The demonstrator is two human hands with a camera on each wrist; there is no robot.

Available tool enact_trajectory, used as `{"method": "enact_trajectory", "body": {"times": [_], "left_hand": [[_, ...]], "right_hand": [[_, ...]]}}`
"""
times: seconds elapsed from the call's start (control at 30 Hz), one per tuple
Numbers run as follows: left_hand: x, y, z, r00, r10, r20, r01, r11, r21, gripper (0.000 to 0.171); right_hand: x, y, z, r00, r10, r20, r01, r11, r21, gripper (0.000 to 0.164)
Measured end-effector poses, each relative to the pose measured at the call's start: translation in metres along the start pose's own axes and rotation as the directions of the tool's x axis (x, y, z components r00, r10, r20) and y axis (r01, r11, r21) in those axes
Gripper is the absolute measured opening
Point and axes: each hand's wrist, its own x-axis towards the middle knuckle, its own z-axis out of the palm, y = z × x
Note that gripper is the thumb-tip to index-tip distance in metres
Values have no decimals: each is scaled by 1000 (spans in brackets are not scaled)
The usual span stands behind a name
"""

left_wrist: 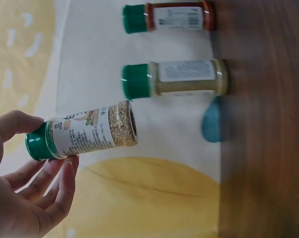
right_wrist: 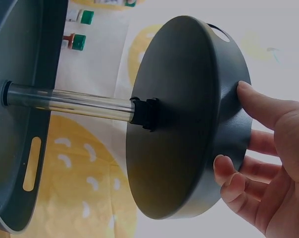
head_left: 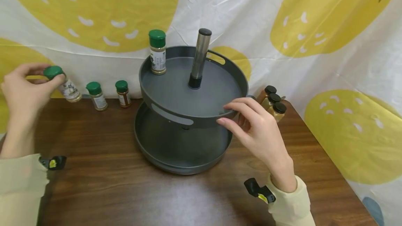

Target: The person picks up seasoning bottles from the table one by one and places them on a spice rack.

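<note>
My left hand point(head_left: 29, 88) pinches a green-capped spice jar point(left_wrist: 85, 131) by its cap. The jar is tilted and held off the table, with pale seeds showing at its base in the left wrist view. My right hand point(head_left: 259, 126) holds the rim of the upper tray point(head_left: 176, 93) of a dark grey two-tier rack at its front right, its thumb on the outer wall. One green-capped jar point(head_left: 158, 57) stands inside that tray at its left edge. The lower tray point(head_left: 185, 168) sits below it on the table.
Two more green-capped jars, one pale point(head_left: 97, 97) and one red-brown point(head_left: 123, 94), stand left of the rack. Black-lidded jars point(head_left: 277, 111) stand behind it at the right. A metal post point(head_left: 201, 57) rises through the upper tray. A patterned cloth point(head_left: 238, 6) hangs behind the wooden table point(head_left: 94, 184).
</note>
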Motion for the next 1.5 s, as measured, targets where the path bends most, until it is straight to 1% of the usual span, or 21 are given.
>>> {"method": "enact_trajectory", "body": {"times": [0.07, 0.2, 0.3, 0.4, 0.53, 0.63, 0.83, 1.0, 1.1, 1.23, 1.3, 1.5], "left_hand": [[-3, 6, -1, 1000, 7, 1, -7, 1000, -17, 25], [-8, 16, -3, 1000, 3, 9, -3, 1000, 5, 25], [-11, 24, -5, 1000, 6, 19, -6, 1000, -4, 27], [-15, 32, -5, 999, 26, 35, -24, 998, -56, 30], [-21, 42, -8, 997, 50, 56, -40, 986, -164, 33], [-27, 50, -8, 996, 70, 55, -57, 978, -203, 34], [-39, 66, -10, 993, 106, 48, -93, 971, -220, 35], [-49, 74, -10, 989, 138, 52, -123, 966, -230, 34], [-53, 79, -11, 988, 144, 51, -130, 967, -219, 35], [-56, 83, -12, 987, 157, 41, -144, 964, -226, 36], [-57, 85, -12, 985, 167, 36, -154, 957, -246, 36], [-60, 92, -15, 980, 195, 44, -177, 949, -259, 37]], "right_hand": [[0, 0, 0, 1000, -2, -1, 2, 1000, 0, 27], [-1, 0, 1, 1000, -3, 1, 3, 1000, -4, 27], [-1, 0, 0, 1000, -5, -2, 5, 1000, 4, 27], [0, 0, 0, 1000, -11, -7, 11, 1000, 22, 27], [1, 0, 1, 1000, -25, -8, 25, 999, 46, 27], [1, 0, 1, 999, -33, -9, 33, 998, 51, 27], [0, 0, 4, 999, -32, -7, 32, 998, 57, 26], [-1, 1, 6, 1000, -30, -6, 30, 998, 56, 26], [-1, 1, 6, 999, -31, -7, 31, 998, 53, 26], [-1, 1, 7, 999, -32, -10, 33, 998, 53, 26], [-1, 0, 8, 999, -34, -14, 35, 998, 55, 26], [-1, -2, 9, 998, -43, -35, 45, 998, 54, 27]]}}
